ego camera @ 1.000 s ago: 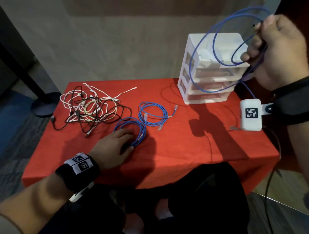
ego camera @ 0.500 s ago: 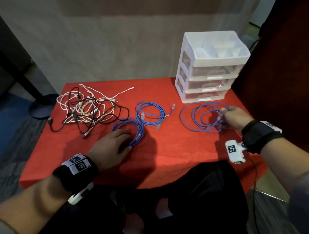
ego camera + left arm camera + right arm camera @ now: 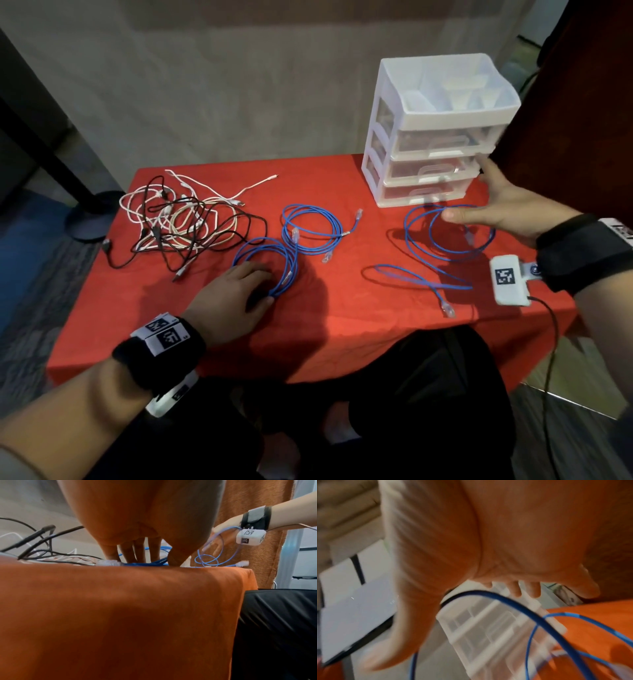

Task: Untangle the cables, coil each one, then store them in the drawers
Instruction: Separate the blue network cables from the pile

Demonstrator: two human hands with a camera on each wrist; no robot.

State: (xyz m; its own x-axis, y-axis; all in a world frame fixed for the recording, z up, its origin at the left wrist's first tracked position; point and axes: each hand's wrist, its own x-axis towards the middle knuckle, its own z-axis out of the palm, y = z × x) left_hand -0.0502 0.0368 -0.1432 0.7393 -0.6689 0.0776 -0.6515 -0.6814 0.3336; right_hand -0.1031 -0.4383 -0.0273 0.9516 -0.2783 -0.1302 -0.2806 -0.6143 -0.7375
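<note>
On the red cloth (image 3: 342, 308) my left hand (image 3: 262, 284) presses down on a coiled blue cable (image 3: 287, 263), fingers inside the loop and thumb at its near edge. The left wrist view shows those fingers (image 3: 137, 555) standing on the blue coil (image 3: 145, 563). My right hand (image 3: 489, 202) is spread open just above a loose blue cable (image 3: 421, 246) and holds nothing. That cable's loops lie before the white drawer unit (image 3: 428, 137), with its tail and plug (image 3: 447, 310) trailing toward me. A second blue coil (image 3: 311, 229) lies mid-table. All drawers are closed.
A tangle of black and white cables (image 3: 178, 219) covers the left part of the table. The drawer unit's top tray (image 3: 445, 89) has open compartments. A dark red-brown panel (image 3: 582, 102) stands close on the right. My dark lap (image 3: 411, 394) is against the front edge.
My right hand brought the blue loops down from the air onto the cloth before the drawers, let go and opened. The loops have spread and a tail slid forward. The left hand stayed put.
</note>
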